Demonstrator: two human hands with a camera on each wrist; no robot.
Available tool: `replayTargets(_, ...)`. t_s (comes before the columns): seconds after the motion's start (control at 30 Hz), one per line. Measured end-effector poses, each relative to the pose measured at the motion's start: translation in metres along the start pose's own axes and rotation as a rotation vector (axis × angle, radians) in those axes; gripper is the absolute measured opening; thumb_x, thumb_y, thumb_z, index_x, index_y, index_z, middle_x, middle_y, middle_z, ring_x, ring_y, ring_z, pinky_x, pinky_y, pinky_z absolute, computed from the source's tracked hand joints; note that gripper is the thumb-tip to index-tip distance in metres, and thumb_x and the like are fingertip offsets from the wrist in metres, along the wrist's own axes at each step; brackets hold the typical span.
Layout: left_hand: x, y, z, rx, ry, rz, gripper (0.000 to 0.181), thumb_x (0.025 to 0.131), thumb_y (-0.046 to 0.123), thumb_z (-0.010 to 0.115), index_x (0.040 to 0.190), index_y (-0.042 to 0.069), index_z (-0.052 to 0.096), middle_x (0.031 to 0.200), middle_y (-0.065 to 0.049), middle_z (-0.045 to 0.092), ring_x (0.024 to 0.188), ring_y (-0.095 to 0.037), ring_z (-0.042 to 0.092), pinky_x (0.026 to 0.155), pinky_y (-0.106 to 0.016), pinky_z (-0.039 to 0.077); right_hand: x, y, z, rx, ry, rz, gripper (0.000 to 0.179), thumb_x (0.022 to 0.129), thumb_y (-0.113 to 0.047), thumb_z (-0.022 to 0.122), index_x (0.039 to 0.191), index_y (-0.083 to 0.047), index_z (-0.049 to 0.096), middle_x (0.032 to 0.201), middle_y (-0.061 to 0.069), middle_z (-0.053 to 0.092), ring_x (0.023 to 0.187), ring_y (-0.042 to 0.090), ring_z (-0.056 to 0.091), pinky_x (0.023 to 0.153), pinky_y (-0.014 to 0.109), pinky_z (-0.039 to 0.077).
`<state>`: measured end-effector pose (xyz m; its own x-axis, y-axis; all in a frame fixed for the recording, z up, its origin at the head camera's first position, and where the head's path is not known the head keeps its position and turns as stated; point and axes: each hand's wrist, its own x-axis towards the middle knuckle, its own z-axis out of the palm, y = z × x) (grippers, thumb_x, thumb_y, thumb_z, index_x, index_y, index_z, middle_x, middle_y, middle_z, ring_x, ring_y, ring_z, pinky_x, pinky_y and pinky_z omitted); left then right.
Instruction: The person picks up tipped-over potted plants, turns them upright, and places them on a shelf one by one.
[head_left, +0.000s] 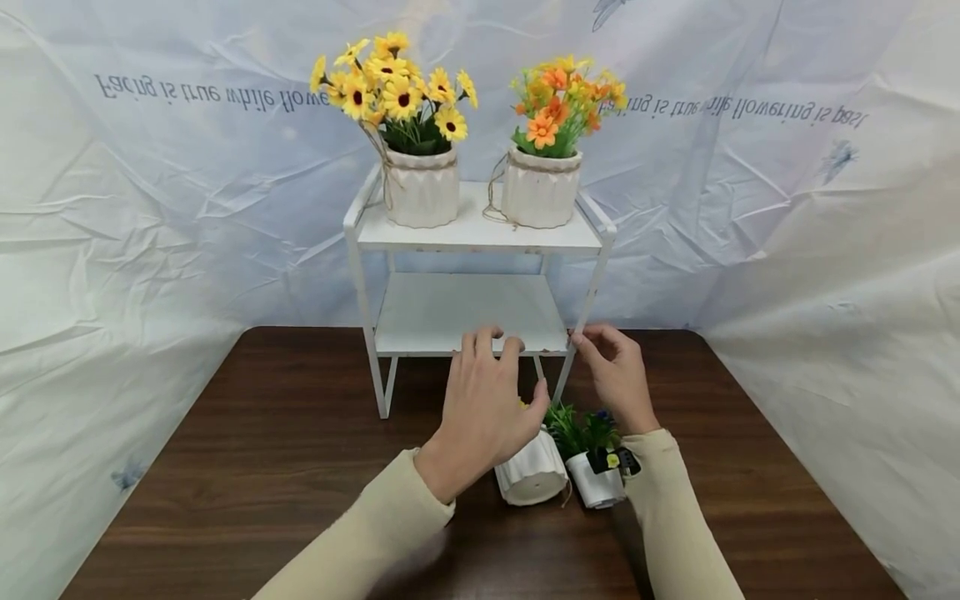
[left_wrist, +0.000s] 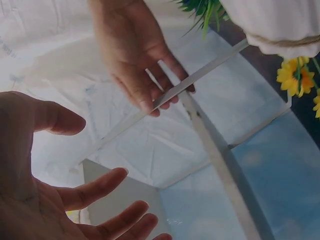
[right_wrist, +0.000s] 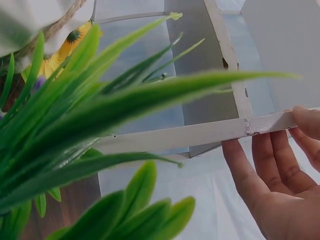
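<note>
A white two-tier shelf rack (head_left: 480, 237) stands on the dark wooden table. My right hand (head_left: 618, 375) pinches its front right post (head_left: 592, 287) near the lower shelf (head_left: 468, 308); in the right wrist view, thumb and fingers lie on either side of the white bar (right_wrist: 220, 131). My left hand (head_left: 483, 408) is held in front of the lower shelf with its fingers spread and bent a little. Nothing is between that hand's thumb and fingers in the left wrist view. Below it, a white ribbed pot (head_left: 531, 471) with yellow flowers lies tipped over, partly hidden by the hand.
Beside the tipped pot, near my right wrist, lies a small white pot (head_left: 596, 482) with green leaves (head_left: 577, 429). On the top shelf stand a pot of yellow flowers (head_left: 422, 187) and a pot of orange flowers (head_left: 542, 190). A printed cloth (head_left: 187, 208) hangs behind and at the sides.
</note>
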<state>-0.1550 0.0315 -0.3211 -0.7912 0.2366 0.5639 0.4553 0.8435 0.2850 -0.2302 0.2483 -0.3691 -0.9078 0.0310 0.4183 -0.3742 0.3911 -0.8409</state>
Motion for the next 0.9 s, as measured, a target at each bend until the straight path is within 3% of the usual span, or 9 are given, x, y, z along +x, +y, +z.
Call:
replayTargets(0.3, -0.011, -0.004, 0.015, 0.009, -0.084, -0.026, 0.044, 0.095, 0.044, 0.062, 0.123, 0.010, 0.066, 0.133, -0.018, 0.057, 0.116, -0.034, 0.056, 0.088, -0.047, 0.055, 0.001, 0.000, -0.001, -0.007, 0.000, 0.002, 0.031, 0.102, -0.033, 0.063, 0.118, -0.008, 0.072, 0.113, 0.016, 0.069, 0.096, 0.024, 0.065, 0.083, 0.029, 0.057)
replayTargets(0.6, -0.023, -0.007, 0.029, -0.068, -0.168, -0.071, 0.044, 0.099, 0.045, 0.057, 0.122, 0.009, 0.067, 0.131, -0.018, 0.057, 0.114, -0.034, 0.055, 0.089, -0.046, 0.054, 0.001, 0.000, -0.001, -0.009, -0.004, -0.015, 0.031, 0.102, -0.032, 0.063, 0.117, -0.007, 0.072, 0.108, 0.017, 0.069, 0.090, 0.011, 0.063, 0.079, 0.022, 0.054)
replayTargets(0.77, -0.029, -0.005, 0.038, -0.045, -0.216, -0.132, 0.057, 0.100, 0.055, 0.049, 0.125, 0.005, 0.064, 0.122, -0.021, 0.056, 0.103, -0.033, 0.052, 0.077, -0.041, 0.053, 0.002, -0.001, -0.001, 0.003, -0.009, -0.021, 0.031, 0.102, -0.032, 0.063, 0.118, -0.007, 0.072, 0.109, 0.017, 0.069, 0.092, 0.016, 0.066, 0.079, 0.022, 0.055)
replayTargets(0.9, -0.035, -0.003, 0.047, -0.049, -0.259, -0.202, 0.063, 0.097, 0.058, 0.050, 0.127, 0.004, 0.062, 0.123, -0.023, 0.054, 0.102, -0.033, 0.051, 0.071, -0.040, 0.053, 0.002, -0.001, -0.001, 0.021, -0.019, -0.018, 0.031, 0.102, -0.031, 0.064, 0.118, -0.005, 0.071, 0.111, 0.017, 0.069, 0.096, 0.023, 0.068, 0.081, 0.021, 0.057)
